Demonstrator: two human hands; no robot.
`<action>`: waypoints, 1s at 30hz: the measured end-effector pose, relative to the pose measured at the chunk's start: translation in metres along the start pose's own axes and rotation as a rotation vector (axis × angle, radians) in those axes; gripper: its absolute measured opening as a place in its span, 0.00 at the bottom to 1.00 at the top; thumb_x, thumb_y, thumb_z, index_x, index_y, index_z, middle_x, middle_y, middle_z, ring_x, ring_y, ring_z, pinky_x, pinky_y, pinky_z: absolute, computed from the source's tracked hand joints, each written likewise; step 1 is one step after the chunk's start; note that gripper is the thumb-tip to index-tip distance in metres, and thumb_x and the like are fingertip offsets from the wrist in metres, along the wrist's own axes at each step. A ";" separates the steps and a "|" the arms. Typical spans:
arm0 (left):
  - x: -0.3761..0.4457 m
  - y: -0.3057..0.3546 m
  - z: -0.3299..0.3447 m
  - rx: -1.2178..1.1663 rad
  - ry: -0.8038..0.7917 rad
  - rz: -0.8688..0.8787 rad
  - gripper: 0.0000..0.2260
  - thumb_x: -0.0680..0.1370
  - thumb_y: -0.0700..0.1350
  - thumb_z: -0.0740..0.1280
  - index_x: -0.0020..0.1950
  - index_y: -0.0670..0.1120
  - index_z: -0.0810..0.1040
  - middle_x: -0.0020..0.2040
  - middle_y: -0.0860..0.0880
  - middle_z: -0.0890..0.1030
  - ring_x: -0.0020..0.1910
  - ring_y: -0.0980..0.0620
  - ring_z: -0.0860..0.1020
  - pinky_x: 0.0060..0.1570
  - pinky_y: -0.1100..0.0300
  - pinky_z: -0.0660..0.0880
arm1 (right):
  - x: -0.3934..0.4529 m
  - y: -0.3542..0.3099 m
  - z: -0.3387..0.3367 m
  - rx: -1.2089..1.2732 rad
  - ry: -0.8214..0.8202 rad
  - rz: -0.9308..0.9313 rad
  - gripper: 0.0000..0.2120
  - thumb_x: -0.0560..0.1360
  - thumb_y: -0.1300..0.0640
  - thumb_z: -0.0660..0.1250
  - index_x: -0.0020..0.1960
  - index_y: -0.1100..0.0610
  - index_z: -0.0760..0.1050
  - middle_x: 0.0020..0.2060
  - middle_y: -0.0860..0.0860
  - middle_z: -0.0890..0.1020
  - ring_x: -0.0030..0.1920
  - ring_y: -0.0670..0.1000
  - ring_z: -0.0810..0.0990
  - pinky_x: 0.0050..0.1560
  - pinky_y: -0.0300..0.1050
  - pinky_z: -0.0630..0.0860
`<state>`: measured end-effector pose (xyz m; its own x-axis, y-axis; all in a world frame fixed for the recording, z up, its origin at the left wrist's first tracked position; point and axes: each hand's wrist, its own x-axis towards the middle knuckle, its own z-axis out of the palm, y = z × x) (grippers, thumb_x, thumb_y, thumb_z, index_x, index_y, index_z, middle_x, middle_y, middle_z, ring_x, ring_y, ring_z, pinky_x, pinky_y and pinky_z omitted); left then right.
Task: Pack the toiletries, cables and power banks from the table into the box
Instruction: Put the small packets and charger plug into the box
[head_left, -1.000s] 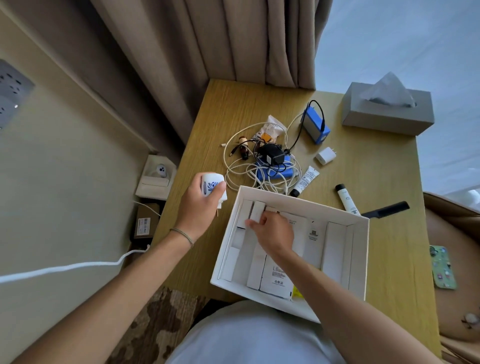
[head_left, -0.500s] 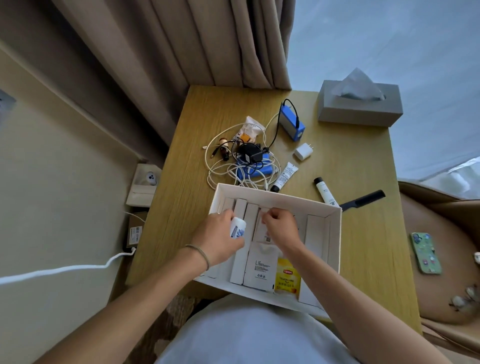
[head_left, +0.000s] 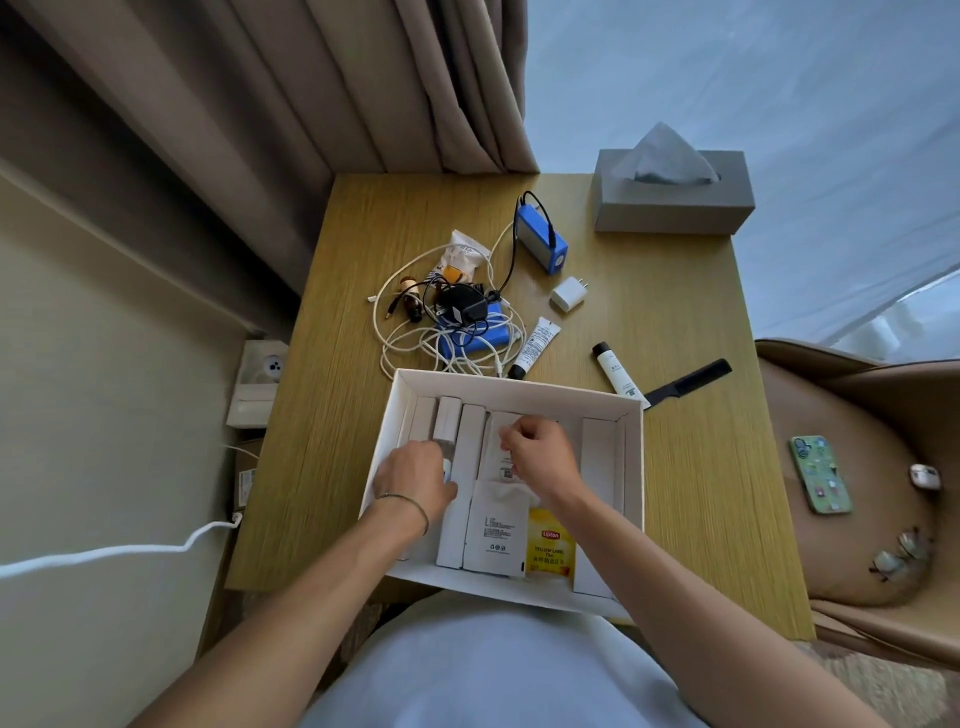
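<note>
A white box (head_left: 631, 457) sits at the near edge of the wooden table (head_left: 691, 322); it holds several white packets and a yellow tea bag (head_left: 550, 543). My left hand (head_left: 413, 480) is low inside the box's left side, curled round a small white bottle (head_left: 447, 467) that is mostly hidden. My right hand (head_left: 537, 454) pinches a white packet (head_left: 501, 431) in the box's middle. Beyond the box lie tangled white cables (head_left: 415, 348), a black charger (head_left: 462, 306), a flat blue power bank (head_left: 478, 343), a second blue power bank (head_left: 540, 236), a white plug (head_left: 569, 293) and two tubes (head_left: 535, 345) (head_left: 615, 369).
A grey tissue box (head_left: 672, 200) stands at the table's back right. A black comb (head_left: 688, 379) lies by the box's far right corner. To the right, a beige seat carries a phone (head_left: 821, 473) and glasses (head_left: 901, 553). Curtains hang behind; a white cord (head_left: 104, 553) runs at left.
My left hand carried the small white bottle from beside the box's left corner down into the box. My right hand stayed on the packets. The view shifted toward the table's right.
</note>
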<state>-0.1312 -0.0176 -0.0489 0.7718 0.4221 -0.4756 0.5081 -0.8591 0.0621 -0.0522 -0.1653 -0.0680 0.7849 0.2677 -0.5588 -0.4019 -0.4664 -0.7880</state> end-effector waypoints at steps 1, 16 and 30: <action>0.001 0.000 0.001 -0.004 0.015 0.003 0.15 0.75 0.54 0.72 0.54 0.45 0.79 0.44 0.47 0.80 0.43 0.47 0.80 0.38 0.59 0.73 | 0.000 0.000 0.000 0.001 -0.003 -0.002 0.13 0.79 0.55 0.67 0.37 0.55 0.79 0.32 0.52 0.80 0.34 0.51 0.77 0.40 0.51 0.77; -0.008 -0.003 -0.001 -0.023 0.028 0.058 0.23 0.74 0.46 0.74 0.64 0.46 0.67 0.51 0.44 0.80 0.48 0.44 0.81 0.40 0.53 0.77 | -0.003 -0.004 -0.002 -0.057 -0.018 -0.038 0.13 0.80 0.53 0.66 0.39 0.53 0.80 0.32 0.50 0.81 0.35 0.49 0.78 0.41 0.49 0.77; -0.017 0.022 -0.067 -0.105 0.451 0.504 0.09 0.77 0.49 0.66 0.56 0.51 0.75 0.49 0.53 0.80 0.47 0.51 0.77 0.44 0.55 0.77 | -0.012 -0.068 -0.034 -0.050 0.034 -0.332 0.14 0.80 0.52 0.68 0.36 0.53 0.77 0.27 0.47 0.77 0.29 0.44 0.72 0.33 0.43 0.70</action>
<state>-0.1072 -0.0245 0.0187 0.9960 0.0770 0.0446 0.0619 -0.9594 0.2752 -0.0186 -0.1651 0.0013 0.8848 0.3838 -0.2641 -0.0988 -0.3995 -0.9114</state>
